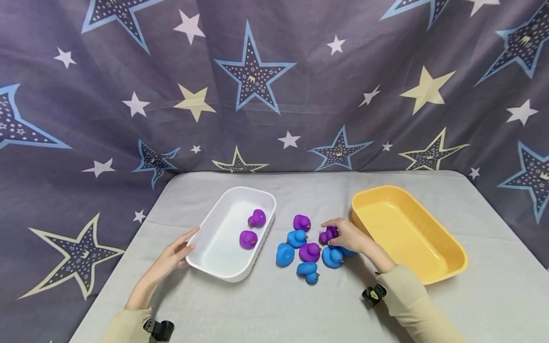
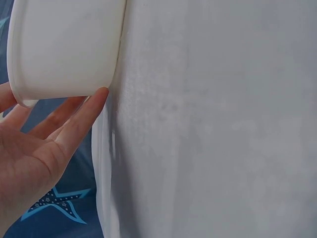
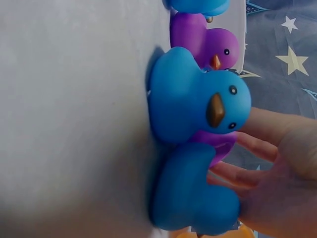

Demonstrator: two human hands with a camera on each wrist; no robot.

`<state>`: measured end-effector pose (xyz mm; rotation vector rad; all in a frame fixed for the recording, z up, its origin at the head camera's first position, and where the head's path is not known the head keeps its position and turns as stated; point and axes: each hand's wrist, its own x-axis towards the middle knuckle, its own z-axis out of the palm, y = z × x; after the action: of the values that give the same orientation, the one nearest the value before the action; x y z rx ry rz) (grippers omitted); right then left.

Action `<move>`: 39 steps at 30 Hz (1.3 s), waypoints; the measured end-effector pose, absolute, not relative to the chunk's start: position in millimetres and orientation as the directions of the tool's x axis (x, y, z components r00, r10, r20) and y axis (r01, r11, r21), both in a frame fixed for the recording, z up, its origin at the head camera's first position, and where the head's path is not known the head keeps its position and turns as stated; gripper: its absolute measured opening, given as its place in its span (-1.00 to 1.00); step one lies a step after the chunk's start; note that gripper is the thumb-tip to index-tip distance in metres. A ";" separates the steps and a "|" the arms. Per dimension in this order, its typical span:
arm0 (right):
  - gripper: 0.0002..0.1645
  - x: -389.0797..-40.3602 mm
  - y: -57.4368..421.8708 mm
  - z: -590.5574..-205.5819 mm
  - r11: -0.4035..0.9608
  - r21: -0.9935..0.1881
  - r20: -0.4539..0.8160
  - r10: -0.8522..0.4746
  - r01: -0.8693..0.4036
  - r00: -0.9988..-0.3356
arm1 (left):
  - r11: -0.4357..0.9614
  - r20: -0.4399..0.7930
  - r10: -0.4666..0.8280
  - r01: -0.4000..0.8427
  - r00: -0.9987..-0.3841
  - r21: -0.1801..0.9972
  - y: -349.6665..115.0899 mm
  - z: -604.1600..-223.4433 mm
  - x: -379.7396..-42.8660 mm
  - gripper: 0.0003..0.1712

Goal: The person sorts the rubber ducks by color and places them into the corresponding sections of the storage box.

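Note:
My right hand [image 1: 349, 236] pinches a purple rubber duck [image 1: 328, 235] from above, at the right side of a loose group of ducks. In the right wrist view that purple duck [image 3: 225, 146] is largely hidden behind two blue ducks [image 3: 185, 99], with my fingers around its far side. My left hand [image 1: 168, 259] touches the left end of a white bin [image 1: 233, 277], fingers fairly straight against its outer wall and thumb at the rim. Two purple ducks [image 1: 248, 239] lie inside that bin.
Between the bins are other purple ducks [image 1: 310, 252] and several blue ducks [image 1: 285, 255]. A yellow bin [image 1: 411, 238] stands right of my right hand, with nothing seen inside. The grey cloth-covered table [image 1: 274, 309] meets a star-patterned curtain [image 1: 274, 119] at the back.

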<state>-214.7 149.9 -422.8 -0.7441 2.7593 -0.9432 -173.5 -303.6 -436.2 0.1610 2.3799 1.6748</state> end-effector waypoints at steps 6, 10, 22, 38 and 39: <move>-0.55 -214.5 149.3 -423.4 0.707 -0.599 -0.001 -0.469 -0.375 -0.883 | 0.350 -0.118 0.215 -0.036 -0.969 0.936 -303.9 -436.9 -174.4 -0.35; -0.57 -214.0 149.4 -423.2 0.715 -0.600 -0.008 -0.456 -0.360 -0.890 | 0.355 -0.118 0.212 -0.036 -0.970 0.934 -303.3 -436.3 -174.3 -0.35; -0.57 -213.7 147.7 -423.2 0.703 -0.604 0.051 -0.436 -0.376 -0.898 | 0.343 -0.114 0.221 -0.032 -0.969 0.939 -304.1 -437.0 -174.3 -0.35; -0.55 -211.8 144.7 -416.1 0.678 -0.645 0.069 -0.408 -0.353 -0.910 | 0.342 -0.117 0.227 -0.033 -0.967 0.939 -304.1 -436.9 -174.0 -0.35; -0.55 -211.4 144.2 -415.1 0.673 -0.649 0.074 -0.409 -0.355 -0.910 | 0.344 -0.118 0.224 -0.035 -0.967 0.939 -304.1 -436.8 -174.0 -0.35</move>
<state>-211.4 144.2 -415.1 -0.6412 2.8019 -1.0616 -174.0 -304.1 -436.8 0.1712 2.3808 1.6717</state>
